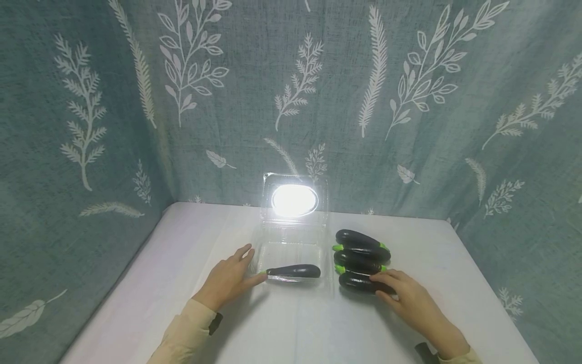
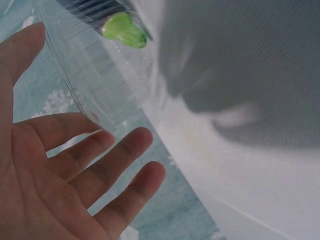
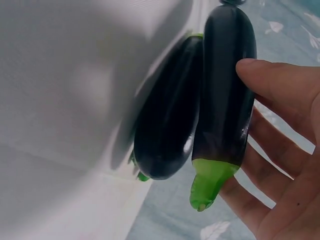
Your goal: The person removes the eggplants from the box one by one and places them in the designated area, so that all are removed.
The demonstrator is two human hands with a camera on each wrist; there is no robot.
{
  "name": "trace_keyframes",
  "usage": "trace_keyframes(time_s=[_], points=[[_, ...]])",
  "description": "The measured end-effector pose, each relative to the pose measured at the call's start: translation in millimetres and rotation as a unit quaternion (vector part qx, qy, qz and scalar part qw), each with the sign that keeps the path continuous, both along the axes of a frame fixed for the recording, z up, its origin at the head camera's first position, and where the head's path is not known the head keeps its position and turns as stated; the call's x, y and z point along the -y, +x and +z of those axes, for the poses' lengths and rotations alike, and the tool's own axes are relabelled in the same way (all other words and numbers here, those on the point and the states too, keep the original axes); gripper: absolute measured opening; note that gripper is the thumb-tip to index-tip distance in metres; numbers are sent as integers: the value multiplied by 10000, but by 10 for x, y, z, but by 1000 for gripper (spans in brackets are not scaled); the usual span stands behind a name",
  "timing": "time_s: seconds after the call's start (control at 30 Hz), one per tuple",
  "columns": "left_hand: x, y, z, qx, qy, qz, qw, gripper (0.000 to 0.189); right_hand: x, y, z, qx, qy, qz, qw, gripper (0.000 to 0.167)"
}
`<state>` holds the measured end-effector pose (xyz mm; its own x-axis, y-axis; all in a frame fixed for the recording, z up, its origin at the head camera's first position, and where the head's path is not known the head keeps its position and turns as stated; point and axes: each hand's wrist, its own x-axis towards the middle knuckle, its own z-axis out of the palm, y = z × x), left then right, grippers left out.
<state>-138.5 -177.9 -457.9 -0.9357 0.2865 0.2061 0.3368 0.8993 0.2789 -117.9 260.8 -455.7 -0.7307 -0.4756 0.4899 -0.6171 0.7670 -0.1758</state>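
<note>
A clear plastic clamshell container (image 1: 291,250) stands with its lid raised at the back. One dark purple eggplant (image 1: 300,271) lies crosswise along the container's front, its green stem to the left. My left hand (image 1: 227,278) is at the container's left side, fingers spread and fingertips right at its clear edge in the left wrist view. To the right, several eggplants lie stacked in a row. My right hand (image 1: 411,303) grips the nearest eggplant (image 3: 225,85), thumb on one side and fingers on the other. Beside it lies another eggplant (image 3: 167,110).
A white cloth covers the table (image 1: 309,328). Behind and at both sides hangs a blue-green curtain (image 1: 254,101) with white leaf patterns. Bright light glares off the raised lid (image 1: 294,200).
</note>
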Motion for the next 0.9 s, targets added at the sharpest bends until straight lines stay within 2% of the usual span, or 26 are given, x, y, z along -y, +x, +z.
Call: trace_keyframes(time_s=[0.4, 0.9], points=[[7, -3, 4, -11, 8, -11, 10000, 81, 19, 7, -80, 70, 138, -124, 9998, 42], [18, 2, -6, 13, 50, -20, 10000, 81, 19, 8, -131, 417, 177, -302, 9985, 41]])
